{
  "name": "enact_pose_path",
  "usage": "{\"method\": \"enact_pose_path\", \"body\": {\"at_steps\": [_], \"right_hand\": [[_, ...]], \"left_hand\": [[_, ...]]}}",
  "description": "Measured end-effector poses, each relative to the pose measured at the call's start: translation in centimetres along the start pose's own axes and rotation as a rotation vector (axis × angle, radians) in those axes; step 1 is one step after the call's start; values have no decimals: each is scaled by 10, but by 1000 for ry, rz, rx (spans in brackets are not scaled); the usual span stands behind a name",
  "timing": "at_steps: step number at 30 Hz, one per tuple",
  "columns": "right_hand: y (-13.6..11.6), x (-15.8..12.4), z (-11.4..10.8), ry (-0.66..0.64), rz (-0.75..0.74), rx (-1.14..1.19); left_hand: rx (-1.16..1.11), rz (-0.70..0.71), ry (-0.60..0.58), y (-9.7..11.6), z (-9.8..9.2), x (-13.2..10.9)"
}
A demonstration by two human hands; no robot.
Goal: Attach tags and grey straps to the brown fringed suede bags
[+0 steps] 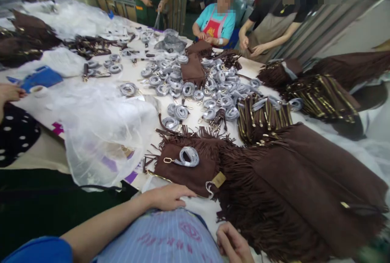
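White table (131, 74) fills most of the view. Brown fringed bags (307, 190) are heaped at four o'clock. Toward twelve, wrapped strap coils (231, 87) lie crowded together; at nine, clear plastic (106, 133) spreads over the table edge. One smaller fringed bag (173, 173) lies flat at six o'clock. Near seven, just beside its lower edge, the left hand (170, 196) rests palm down, thumb apart from loosely extended fingers. At five, the right hand (234, 242) curls near the heap's fringe; whether it grips anything I cannot tell. On the smaller bag sits a grey coil (186, 164) with a gold clasp (168, 160), and at its lower right corner, a tan tag (218, 179).
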State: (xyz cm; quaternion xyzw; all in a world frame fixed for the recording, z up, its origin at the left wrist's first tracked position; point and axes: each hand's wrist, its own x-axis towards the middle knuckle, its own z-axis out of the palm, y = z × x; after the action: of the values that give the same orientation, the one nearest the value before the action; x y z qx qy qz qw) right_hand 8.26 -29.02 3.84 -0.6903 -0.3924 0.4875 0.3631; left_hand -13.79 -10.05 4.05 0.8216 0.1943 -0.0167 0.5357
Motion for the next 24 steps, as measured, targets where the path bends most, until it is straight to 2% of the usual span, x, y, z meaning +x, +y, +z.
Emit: {"method": "enact_pose_path", "body": {"at_steps": [2,3,6,9,12,14,16,17,20,22,24], "right_hand": [[3,0,-5,12,-32,-47],[6,0,-10,23,-54,-104],[21,1,-27,97,-115,-346],[31,0,-35,196,-137,-442],[26,-1,-30,227,-116,-361],[17,-1,-22,200,-126,-308],[7,0,-14,172,-165,-280],[4,0,-10,154,-184,-276],[1,0,-1,92,-219,-276],[4,-2,3,74,-228,-283],[10,-5,5,79,-218,-292]], "left_hand": [[-44,42,-124,-14,5,15],[-35,38,-137,-25,5,20],[48,-9,-36,-57,-2,26],[83,-40,21,-70,-15,20],[7,-95,0,-54,-19,18],[-188,-195,-106,-34,-12,22],[-477,-302,-208,-14,0,32],[-634,-339,-221,-7,7,38],[-1070,-405,-167,6,20,55],[-1247,-424,-170,11,21,61],[-1331,-425,-198,16,16,63]]}}
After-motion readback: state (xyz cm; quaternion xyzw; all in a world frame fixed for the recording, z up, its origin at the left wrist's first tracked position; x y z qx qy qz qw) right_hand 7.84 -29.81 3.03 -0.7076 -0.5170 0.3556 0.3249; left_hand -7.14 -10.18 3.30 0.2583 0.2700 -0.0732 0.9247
